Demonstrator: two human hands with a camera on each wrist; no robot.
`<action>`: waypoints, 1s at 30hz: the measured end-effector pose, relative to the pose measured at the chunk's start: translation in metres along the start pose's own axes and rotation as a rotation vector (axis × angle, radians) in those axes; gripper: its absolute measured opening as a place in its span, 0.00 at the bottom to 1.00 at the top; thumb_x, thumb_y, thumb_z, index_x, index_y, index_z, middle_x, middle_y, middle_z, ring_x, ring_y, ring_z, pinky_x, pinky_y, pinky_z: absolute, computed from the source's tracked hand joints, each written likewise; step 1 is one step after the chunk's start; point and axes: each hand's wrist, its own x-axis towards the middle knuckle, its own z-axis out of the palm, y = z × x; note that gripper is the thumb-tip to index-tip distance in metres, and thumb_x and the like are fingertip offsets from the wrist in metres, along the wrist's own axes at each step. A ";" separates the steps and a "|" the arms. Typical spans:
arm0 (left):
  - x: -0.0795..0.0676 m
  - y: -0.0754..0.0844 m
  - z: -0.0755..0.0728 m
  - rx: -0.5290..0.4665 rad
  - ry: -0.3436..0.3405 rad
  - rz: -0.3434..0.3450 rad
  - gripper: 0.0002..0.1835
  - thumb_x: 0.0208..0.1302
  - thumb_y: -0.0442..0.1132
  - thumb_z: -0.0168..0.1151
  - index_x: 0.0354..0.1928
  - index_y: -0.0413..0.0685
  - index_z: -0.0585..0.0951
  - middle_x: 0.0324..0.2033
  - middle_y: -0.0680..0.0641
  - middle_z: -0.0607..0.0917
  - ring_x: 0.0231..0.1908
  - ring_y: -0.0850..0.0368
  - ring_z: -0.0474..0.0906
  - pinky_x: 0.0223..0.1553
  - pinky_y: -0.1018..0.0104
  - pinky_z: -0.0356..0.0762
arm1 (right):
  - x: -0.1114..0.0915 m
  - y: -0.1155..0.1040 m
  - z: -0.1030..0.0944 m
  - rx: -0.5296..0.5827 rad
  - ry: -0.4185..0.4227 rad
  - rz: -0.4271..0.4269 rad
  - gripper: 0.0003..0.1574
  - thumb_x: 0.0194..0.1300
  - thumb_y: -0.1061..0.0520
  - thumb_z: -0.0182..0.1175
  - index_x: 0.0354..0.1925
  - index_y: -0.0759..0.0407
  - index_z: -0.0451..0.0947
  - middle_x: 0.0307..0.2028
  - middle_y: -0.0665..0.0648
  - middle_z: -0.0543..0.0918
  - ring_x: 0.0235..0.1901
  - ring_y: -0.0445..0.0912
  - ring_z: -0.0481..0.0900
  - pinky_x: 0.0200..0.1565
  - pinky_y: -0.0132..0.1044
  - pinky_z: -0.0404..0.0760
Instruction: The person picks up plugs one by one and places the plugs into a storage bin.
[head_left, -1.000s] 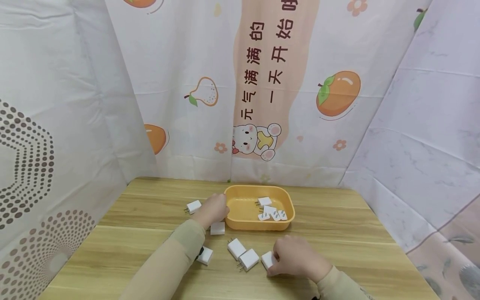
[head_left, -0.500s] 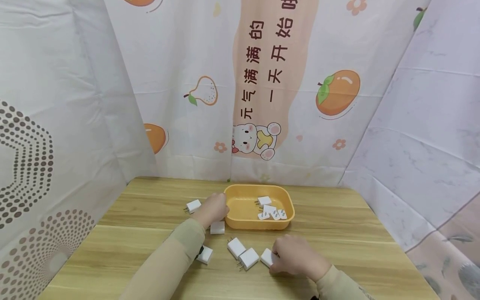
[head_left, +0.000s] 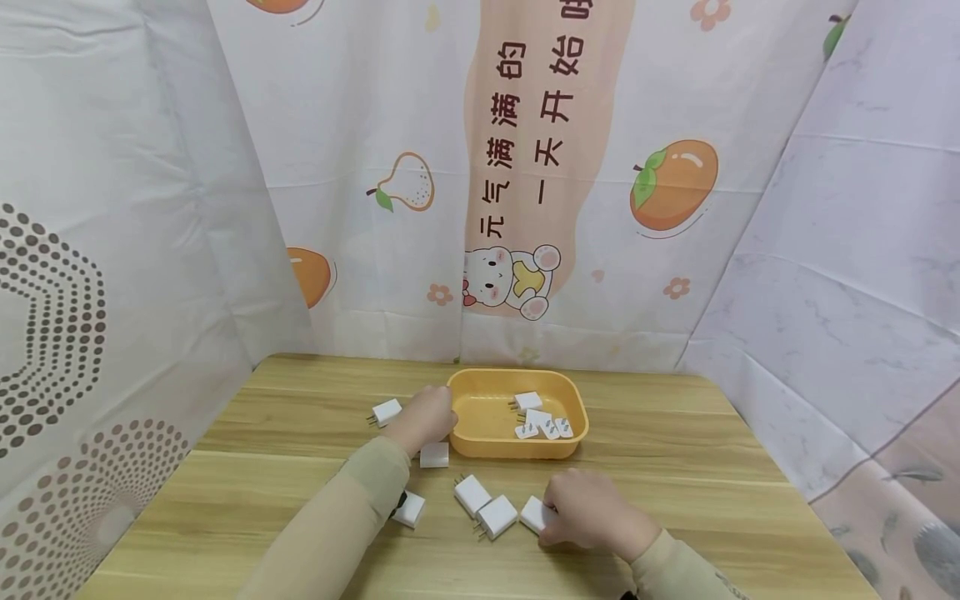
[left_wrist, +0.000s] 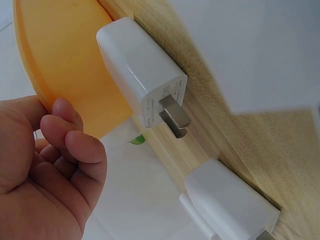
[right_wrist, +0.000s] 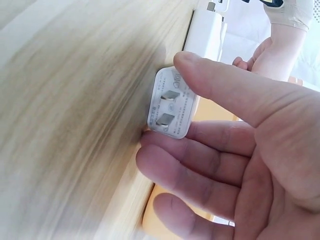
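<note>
My left hand grips the left rim of a yellow plastic basket; in the left wrist view its fingers curl at the basket's edge. Several white plug chargers, one of them this charger, lie inside at the right. On the table, my right hand pinches a white charger between thumb and fingers. The right wrist view has that charger's prong face turned toward the camera. Left of it, two more chargers touch, one of them a charger with its prongs toward the lower left.
Other chargers lie on the wooden table: a charger at far left, a charger beside the basket, and a charger partly behind the left forearm. A printed curtain hangs behind the table.
The right hand's thumb has drawn in against the charger, and the charger has barely shifted. The left hand stays at the basket rim.
</note>
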 end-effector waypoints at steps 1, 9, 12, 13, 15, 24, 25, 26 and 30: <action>0.000 0.000 0.000 0.003 0.000 0.001 0.05 0.68 0.32 0.57 0.33 0.41 0.78 0.21 0.48 0.76 0.21 0.56 0.72 0.22 0.66 0.71 | 0.000 0.000 0.000 0.000 0.000 -0.003 0.28 0.42 0.43 0.79 0.11 0.43 0.67 0.13 0.39 0.64 0.17 0.37 0.61 0.18 0.35 0.60; -0.001 0.001 -0.001 0.009 0.004 -0.008 0.04 0.68 0.32 0.58 0.36 0.39 0.80 0.23 0.47 0.77 0.22 0.56 0.74 0.23 0.65 0.73 | 0.001 0.000 0.001 -0.012 0.000 -0.013 0.28 0.43 0.43 0.78 0.11 0.42 0.67 0.13 0.39 0.65 0.16 0.36 0.61 0.18 0.35 0.60; -0.001 0.001 -0.001 0.010 0.004 -0.011 0.04 0.68 0.32 0.58 0.36 0.39 0.80 0.23 0.47 0.77 0.22 0.56 0.74 0.23 0.66 0.73 | 0.001 0.001 0.001 -0.010 -0.001 -0.015 0.29 0.44 0.43 0.79 0.11 0.42 0.67 0.12 0.39 0.64 0.16 0.36 0.60 0.18 0.34 0.59; -0.001 0.001 0.000 0.010 0.006 -0.010 0.04 0.68 0.32 0.58 0.35 0.39 0.80 0.22 0.48 0.77 0.22 0.56 0.74 0.23 0.66 0.73 | 0.001 0.001 0.001 -0.010 -0.002 -0.014 0.29 0.44 0.42 0.79 0.11 0.42 0.66 0.12 0.39 0.63 0.16 0.36 0.60 0.18 0.34 0.59; -0.001 0.001 0.000 0.010 0.009 -0.010 0.04 0.68 0.32 0.58 0.35 0.39 0.80 0.22 0.48 0.77 0.21 0.56 0.74 0.23 0.66 0.73 | 0.001 0.002 0.001 -0.008 -0.003 -0.016 0.29 0.44 0.42 0.79 0.11 0.42 0.66 0.12 0.38 0.63 0.16 0.36 0.60 0.18 0.34 0.58; 0.000 0.001 0.001 0.020 0.006 -0.010 0.05 0.68 0.33 0.59 0.38 0.37 0.81 0.23 0.47 0.78 0.23 0.56 0.75 0.24 0.65 0.75 | 0.000 0.005 0.001 0.019 -0.018 -0.012 0.30 0.46 0.40 0.79 0.12 0.42 0.65 0.13 0.38 0.63 0.16 0.35 0.59 0.19 0.34 0.57; 0.000 0.001 0.001 0.015 0.005 -0.010 0.05 0.68 0.33 0.59 0.39 0.37 0.81 0.24 0.47 0.78 0.23 0.56 0.75 0.24 0.65 0.75 | 0.000 0.005 0.001 0.017 -0.015 -0.014 0.30 0.46 0.40 0.79 0.12 0.42 0.66 0.13 0.38 0.63 0.16 0.36 0.60 0.19 0.34 0.58; 0.000 0.001 0.001 0.012 0.004 -0.011 0.05 0.68 0.33 0.59 0.39 0.37 0.81 0.24 0.47 0.78 0.23 0.56 0.75 0.24 0.65 0.75 | 0.000 0.006 0.001 0.016 -0.014 -0.014 0.30 0.45 0.40 0.78 0.12 0.42 0.66 0.13 0.38 0.63 0.15 0.36 0.60 0.19 0.34 0.58; 0.000 0.000 0.001 0.005 0.002 -0.013 0.05 0.68 0.33 0.59 0.39 0.37 0.81 0.24 0.47 0.78 0.23 0.56 0.75 0.24 0.65 0.75 | -0.001 0.006 -0.001 0.012 -0.007 -0.015 0.28 0.44 0.40 0.78 0.13 0.42 0.67 0.14 0.38 0.65 0.15 0.36 0.61 0.18 0.35 0.59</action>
